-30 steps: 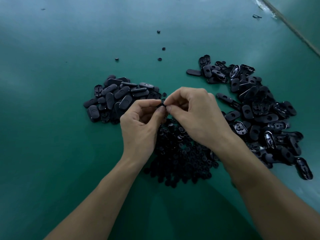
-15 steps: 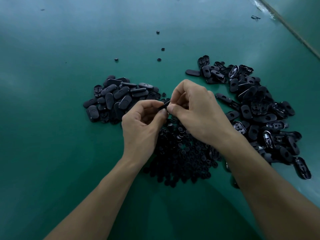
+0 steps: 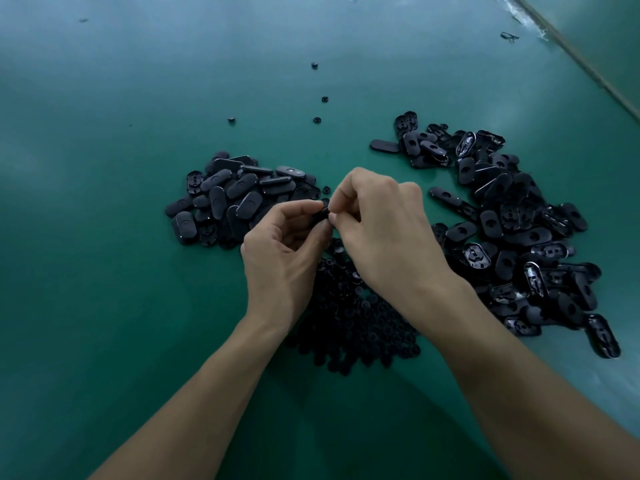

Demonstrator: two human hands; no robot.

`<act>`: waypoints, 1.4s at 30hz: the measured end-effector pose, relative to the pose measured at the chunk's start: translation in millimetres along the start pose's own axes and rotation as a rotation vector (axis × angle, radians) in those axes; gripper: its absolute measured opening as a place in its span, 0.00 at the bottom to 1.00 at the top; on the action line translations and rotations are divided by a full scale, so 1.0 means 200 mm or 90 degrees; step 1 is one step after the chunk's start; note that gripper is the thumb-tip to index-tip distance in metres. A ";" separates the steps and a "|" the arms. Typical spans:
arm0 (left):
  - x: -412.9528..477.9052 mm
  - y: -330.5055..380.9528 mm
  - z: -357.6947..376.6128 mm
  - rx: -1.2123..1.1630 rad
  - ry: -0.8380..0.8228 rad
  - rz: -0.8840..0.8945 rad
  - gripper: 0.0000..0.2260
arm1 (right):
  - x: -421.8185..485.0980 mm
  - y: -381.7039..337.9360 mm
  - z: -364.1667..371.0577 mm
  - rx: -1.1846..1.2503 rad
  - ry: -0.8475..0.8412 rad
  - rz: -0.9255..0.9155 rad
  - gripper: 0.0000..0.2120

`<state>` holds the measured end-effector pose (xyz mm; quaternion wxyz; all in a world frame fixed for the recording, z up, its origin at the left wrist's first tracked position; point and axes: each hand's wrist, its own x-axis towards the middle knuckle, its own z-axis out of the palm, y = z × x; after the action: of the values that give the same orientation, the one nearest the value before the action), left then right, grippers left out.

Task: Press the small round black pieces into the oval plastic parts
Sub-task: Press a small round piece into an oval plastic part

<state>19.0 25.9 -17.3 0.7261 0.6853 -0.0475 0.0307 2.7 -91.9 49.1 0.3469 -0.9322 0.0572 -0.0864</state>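
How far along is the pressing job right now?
Done, apparently: the smaller left pile of ovals, holes looking filled. In hand: left hand and right hand pinch one oval part between them. Left: the larger right pile, many with open holes, and the heap of round pieces beneath the hands.

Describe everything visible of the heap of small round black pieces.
The heap of small round pieces is a dense mound of matte black button-like discs, seemingly plastic, lying loose on the green table between the forearms. The left hand and right hand hang above its far edge, hiding part of it.
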 end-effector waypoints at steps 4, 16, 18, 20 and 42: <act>0.00 -0.01 0.00 0.013 0.004 0.008 0.07 | -0.01 -0.01 0.01 -0.027 -0.009 -0.008 0.07; 0.00 0.00 0.00 -0.010 0.004 0.012 0.08 | -0.02 0.02 0.02 0.069 0.050 -0.003 0.06; 0.00 0.00 0.00 -0.017 0.001 0.011 0.07 | 0.00 0.02 0.02 0.071 0.032 -0.004 0.05; 0.00 0.00 0.00 -0.022 -0.002 0.012 0.06 | 0.00 0.02 0.01 0.075 0.008 -0.005 0.06; 0.00 0.00 0.00 0.034 0.013 0.035 0.07 | -0.03 -0.03 0.02 0.024 0.027 0.004 0.09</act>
<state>18.8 26.1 -16.9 0.7070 0.7023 -0.0581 0.0591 -1.9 -84.3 49.6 0.3636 -0.9232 0.0660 -0.1060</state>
